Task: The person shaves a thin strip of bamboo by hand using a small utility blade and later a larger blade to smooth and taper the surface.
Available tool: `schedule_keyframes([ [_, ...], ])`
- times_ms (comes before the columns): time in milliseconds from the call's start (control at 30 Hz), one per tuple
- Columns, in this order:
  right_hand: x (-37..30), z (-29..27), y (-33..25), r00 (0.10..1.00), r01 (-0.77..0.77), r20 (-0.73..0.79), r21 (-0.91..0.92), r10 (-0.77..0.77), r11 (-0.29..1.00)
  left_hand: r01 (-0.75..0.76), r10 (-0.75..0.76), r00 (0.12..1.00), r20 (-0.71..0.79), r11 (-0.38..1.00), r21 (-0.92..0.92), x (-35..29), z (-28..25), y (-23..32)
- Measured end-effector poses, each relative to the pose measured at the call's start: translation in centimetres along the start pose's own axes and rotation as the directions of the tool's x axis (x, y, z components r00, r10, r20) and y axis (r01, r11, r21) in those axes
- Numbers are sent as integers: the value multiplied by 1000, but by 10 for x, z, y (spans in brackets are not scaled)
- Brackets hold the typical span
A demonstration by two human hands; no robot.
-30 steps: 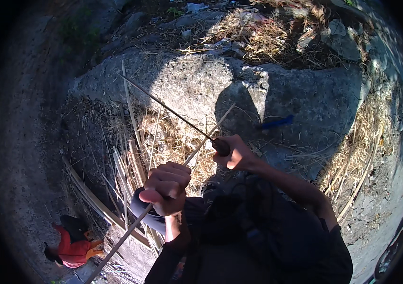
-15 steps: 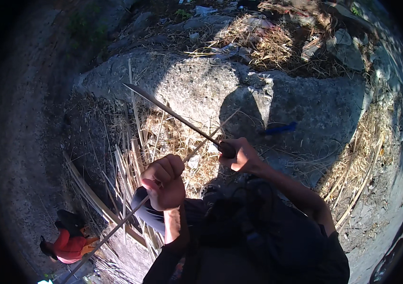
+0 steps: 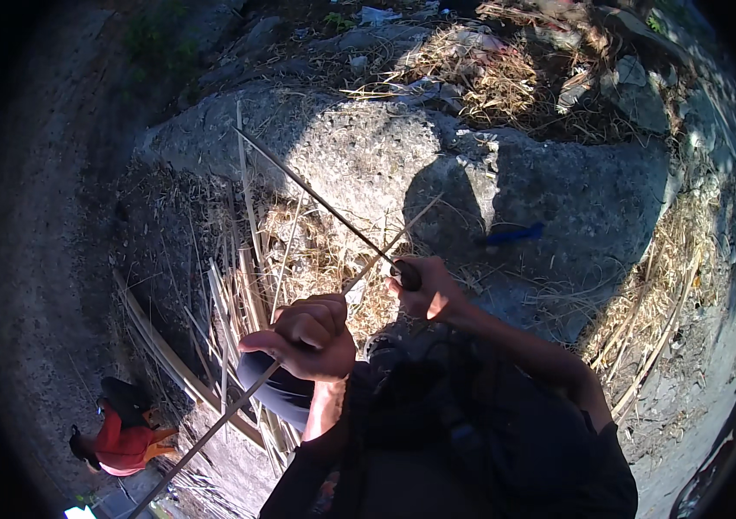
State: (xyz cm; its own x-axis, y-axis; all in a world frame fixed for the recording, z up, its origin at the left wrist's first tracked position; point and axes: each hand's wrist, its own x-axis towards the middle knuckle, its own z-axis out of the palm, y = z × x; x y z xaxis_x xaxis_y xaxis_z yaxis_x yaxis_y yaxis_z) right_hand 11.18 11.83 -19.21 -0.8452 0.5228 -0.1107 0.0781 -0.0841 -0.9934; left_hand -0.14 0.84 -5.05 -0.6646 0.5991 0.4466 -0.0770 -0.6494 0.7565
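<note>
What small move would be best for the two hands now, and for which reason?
Probably the left hand should draw the thin strip slightly back toward the lower left, with the right hand holding the knife steady. The left hand is closed around the strip, and the blade crosses it beyond that hand, near the handle. Whether they touch is unclear.

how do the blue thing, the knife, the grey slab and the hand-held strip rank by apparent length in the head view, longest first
1. grey slab
2. hand-held strip, which runs toward the lower edge
3. knife
4. blue thing, clearly shortest
</note>
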Motion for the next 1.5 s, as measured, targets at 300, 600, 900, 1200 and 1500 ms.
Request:
schedule_keyframes([
  [300, -1, -8, -8, 997, -63, 37, -45, 64, 997, -28, 21, 994, 107, 998, 63, 4, -2, 2],
  [600, -11, 0, -42, 992, 73, 95, 158, -89, 985, -97, 73, 958, 279, 993, 72, 15, 2, 6],
  [900, 13, -24, -2, 960, -279, -33, -82, 277, 957, 13, -19, 893, 449, 1000, 16, 24, -16, 4],
  [1200, 26, -19, 10, 993, -26, -116, -144, 9, 989, -11, -2, 983, 186, 998, 69, 21, -1, 1],
  [1500, 22, -15, -11, 998, 36, -45, -57, -39, 998, 18, -18, 998, 52, 1000, 4, 46, -2, -4],
])
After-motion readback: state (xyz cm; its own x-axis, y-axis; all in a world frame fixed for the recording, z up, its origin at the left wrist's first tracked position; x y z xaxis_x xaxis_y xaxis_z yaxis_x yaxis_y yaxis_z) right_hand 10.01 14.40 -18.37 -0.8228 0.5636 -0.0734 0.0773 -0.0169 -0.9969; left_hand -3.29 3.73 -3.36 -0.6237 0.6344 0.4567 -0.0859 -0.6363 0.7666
